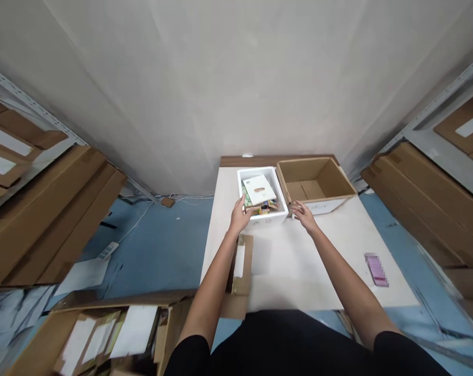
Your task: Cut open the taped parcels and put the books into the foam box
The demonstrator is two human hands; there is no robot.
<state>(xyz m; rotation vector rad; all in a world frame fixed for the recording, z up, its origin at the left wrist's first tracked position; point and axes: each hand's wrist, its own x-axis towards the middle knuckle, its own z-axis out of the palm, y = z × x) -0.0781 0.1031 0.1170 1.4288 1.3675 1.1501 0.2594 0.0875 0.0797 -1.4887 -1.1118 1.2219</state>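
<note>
A white foam box [273,217] stands on the white table, with a pale, book-like item [259,190] lying on top of several colourful things inside it. My left hand [240,216] is at the near left corner of this box, fingers apart; whether they touch the rim or the contents I cannot tell. Close to the front left corner of an open cardboard box [321,201] is my right hand [305,216], its fingers loosely bent and apart, with nothing visible in them. The cardboard box sits right beside the foam box and shows a bare bottom.
The white table [295,266] stands against a grey wall. A pinkish-purple item [376,270] lies at its right. A smaller cardboard box [242,266] is under my left forearm. A large carton [36,350] of packets stands lower left. Shelves with cartons [60,219] flank both sides.
</note>
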